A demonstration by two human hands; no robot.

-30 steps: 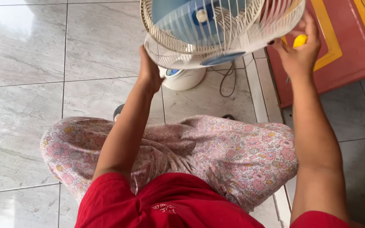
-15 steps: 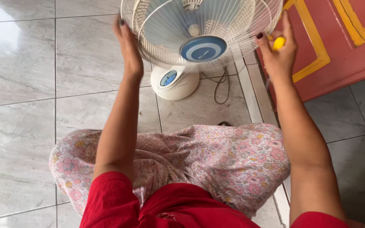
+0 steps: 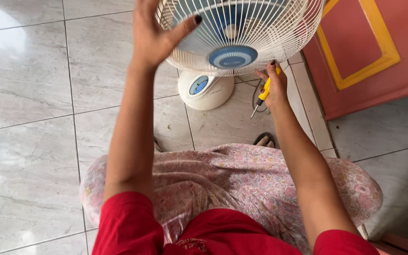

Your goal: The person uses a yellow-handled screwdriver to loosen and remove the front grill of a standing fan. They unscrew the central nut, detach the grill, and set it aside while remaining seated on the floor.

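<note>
A white desk fan with a wire grille [image 3: 265,28] and blue blades stands on its round white base [image 3: 205,89] on the tiled floor before me. My left hand [image 3: 154,35] grips the grille's left rim, thumb laid across the front wires. My right hand [image 3: 272,87] sits just under the grille's lower right edge, closed around a yellow-handled screwdriver [image 3: 262,97] whose metal tip points down toward the floor. A blue round badge [image 3: 233,56] marks the middle of the grille.
I sit cross-legged in floral trousers [image 3: 242,184] and a red top. A red door with yellow trim [image 3: 364,56] is at the right. The fan's dark cord [image 3: 256,92] loops on the tiles behind my right hand. A dark sandal [image 3: 264,139] peeks by my knee.
My right hand dropped from the grille's right rim to below its lower edge, still with the screwdriver. My left hand slid up the left rim, and the fan face tilted toward me.
</note>
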